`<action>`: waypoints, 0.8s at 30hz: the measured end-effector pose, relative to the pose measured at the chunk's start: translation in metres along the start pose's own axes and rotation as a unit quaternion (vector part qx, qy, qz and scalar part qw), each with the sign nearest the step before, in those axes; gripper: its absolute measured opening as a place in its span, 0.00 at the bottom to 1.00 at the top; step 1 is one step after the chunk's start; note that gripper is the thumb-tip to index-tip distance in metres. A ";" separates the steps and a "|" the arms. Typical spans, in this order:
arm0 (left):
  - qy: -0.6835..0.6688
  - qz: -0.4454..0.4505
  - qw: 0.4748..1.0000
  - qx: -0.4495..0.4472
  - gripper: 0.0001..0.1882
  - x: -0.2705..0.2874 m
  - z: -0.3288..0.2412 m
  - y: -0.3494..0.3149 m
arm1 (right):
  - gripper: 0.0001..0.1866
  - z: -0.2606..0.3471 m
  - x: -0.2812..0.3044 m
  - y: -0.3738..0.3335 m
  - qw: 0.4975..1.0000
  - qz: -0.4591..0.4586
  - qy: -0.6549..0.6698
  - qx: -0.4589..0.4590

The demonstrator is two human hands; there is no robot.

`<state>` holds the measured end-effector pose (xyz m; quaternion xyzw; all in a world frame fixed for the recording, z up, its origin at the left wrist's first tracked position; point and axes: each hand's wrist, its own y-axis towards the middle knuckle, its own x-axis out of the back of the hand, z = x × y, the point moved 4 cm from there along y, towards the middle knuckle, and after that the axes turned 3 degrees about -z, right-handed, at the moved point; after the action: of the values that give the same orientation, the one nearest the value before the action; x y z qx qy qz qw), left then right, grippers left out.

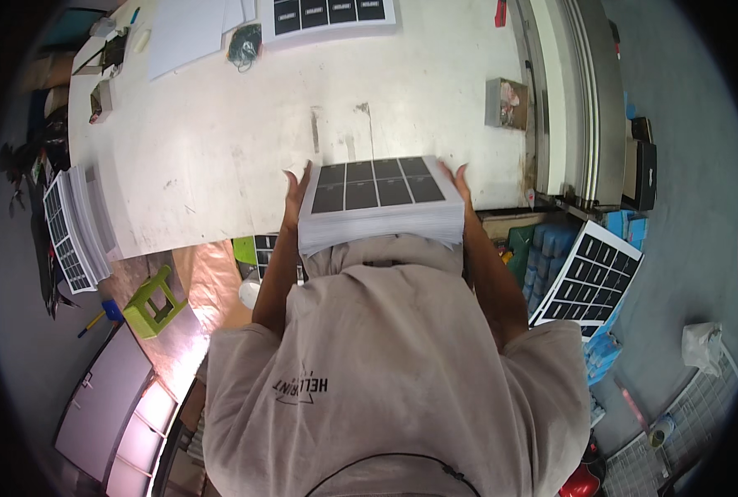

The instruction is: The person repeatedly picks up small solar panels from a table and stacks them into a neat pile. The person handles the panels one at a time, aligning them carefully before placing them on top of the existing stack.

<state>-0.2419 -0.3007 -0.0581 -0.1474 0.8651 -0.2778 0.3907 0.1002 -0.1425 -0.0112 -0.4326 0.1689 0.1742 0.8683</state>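
Observation:
A thick stack of white sheets printed with black rectangles (pixel 381 222) lies at the table's near edge, its near side close against my shirt. Along the stack's left side is my left hand (pixel 297 195), thumb pointing up and fingers flat against the paper. My right hand (pixel 459 184) presses the opposite side in the same way, its thumb also raised. Between them the two hands grip the stack. The fingertips are partly hidden by the paper.
The white table (pixel 220 149) carries another printed stack (pixel 336 37), blank sheets (pixel 188 33), a dark crumpled bag (pixel 244 45) and a small open box (pixel 501 103). A metal-edged machine (pixel 580 99) borders the right side. A green stool (pixel 149 306) stands at lower left.

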 end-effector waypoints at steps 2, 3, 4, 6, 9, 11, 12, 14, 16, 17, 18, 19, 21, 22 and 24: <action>-0.086 -0.080 0.993 -0.018 0.53 -0.033 -0.021 -0.015 | 0.53 0.012 -0.015 -0.018 0.997 -0.029 0.064 -0.016; -0.127 -0.096 0.987 -0.030 0.52 -0.037 -0.028 -0.014 | 0.54 -0.001 0.010 -0.004 0.994 -0.036 0.100 -0.016; -0.173 -0.129 0.976 -0.027 0.51 -0.032 -0.019 -0.031 | 0.53 -0.006 0.006 -0.010 0.994 -0.024 0.100 -0.031; -0.075 -0.135 0.988 -0.020 0.52 -0.004 -0.001 -0.016 | 0.53 -0.004 -0.005 -0.003 0.994 0.008 0.094 -0.057; 0.013 -0.143 0.989 -0.027 0.51 -0.002 -0.002 0.005 | 0.50 -0.028 0.026 0.028 1.000 -0.009 0.019 -0.021; 0.068 -0.130 0.986 -0.077 0.50 0.020 -0.002 0.007 | 0.48 -0.027 0.045 0.029 0.998 -0.044 -0.029 0.040; 0.094 -0.133 0.981 -0.105 0.50 0.034 -0.003 0.001 | 0.48 -0.015 0.027 0.014 0.999 -0.042 -0.013 0.025; 0.004 -0.110 0.990 -0.084 0.51 0.016 -0.010 -0.017 | 0.48 0.025 -0.013 -0.027 0.998 -0.053 0.018 0.002; -0.022 -0.038 0.998 -0.038 0.52 -0.030 -0.002 -0.022 | 0.50 -0.010 0.009 -0.011 0.994 -0.002 0.107 0.013; -0.133 -0.023 0.991 -0.021 0.49 -0.053 -0.013 -0.031 | 0.50 -0.023 0.011 -0.016 0.987 -0.012 0.160 0.016; -0.123 -0.023 0.992 -0.015 0.49 -0.052 -0.012 -0.035 | 0.51 -0.025 0.008 -0.016 0.979 -0.013 0.204 0.023; -0.114 -0.024 0.993 -0.009 0.49 -0.046 -0.007 -0.037 | 0.50 -0.025 0.009 -0.022 0.980 -0.019 0.197 0.022; -0.046 -0.045 0.998 -0.025 0.48 -0.021 0.009 -0.040 | 0.49 -0.019 0.015 -0.020 0.992 -0.028 0.117 0.029; 0.010 -0.060 0.997 -0.054 0.48 -0.003 0.022 -0.033 | 0.49 -0.009 0.018 -0.014 0.996 -0.031 0.072 0.037; 0.000 -0.064 0.996 -0.059 0.48 -0.005 0.024 -0.024 | 0.47 -0.006 0.012 0.000 0.989 -0.023 0.143 0.025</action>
<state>-0.2191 -0.3264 -0.0537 -0.2252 0.8690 -0.2507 0.3624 0.1096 -0.1458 -0.0202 -0.4354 0.2851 0.0861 0.8496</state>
